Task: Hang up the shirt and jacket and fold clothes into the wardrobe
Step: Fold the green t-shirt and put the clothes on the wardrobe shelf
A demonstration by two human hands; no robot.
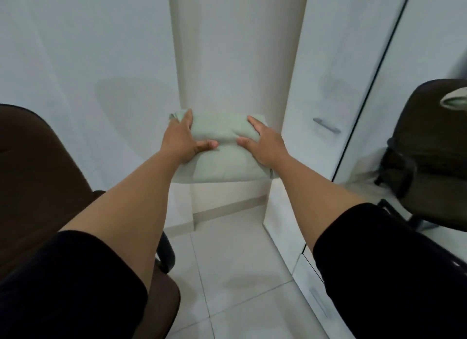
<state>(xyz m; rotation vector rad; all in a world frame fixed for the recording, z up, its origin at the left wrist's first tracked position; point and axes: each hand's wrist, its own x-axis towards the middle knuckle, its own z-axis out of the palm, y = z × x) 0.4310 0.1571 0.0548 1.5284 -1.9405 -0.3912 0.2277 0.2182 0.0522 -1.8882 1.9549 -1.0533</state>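
Observation:
A folded pale green garment (222, 149) is held up in the air in front of me, over the tiled floor. My left hand (184, 139) grips its left end, fingers over the top and thumb on the near face. My right hand (262, 141) grips its right end the same way. The white wardrobe (316, 98) stands just to the right, its door with a grey bar handle (327, 125) closed. What lies under the garment is hidden.
A brown office chair (38, 174) stands close at the left. A mirror panel (417, 111) on the right reflects a dark chair with a pale garment on it. A white wall and pillar (227, 48) are ahead. Lower wardrobe drawers (313, 288) sit near the floor.

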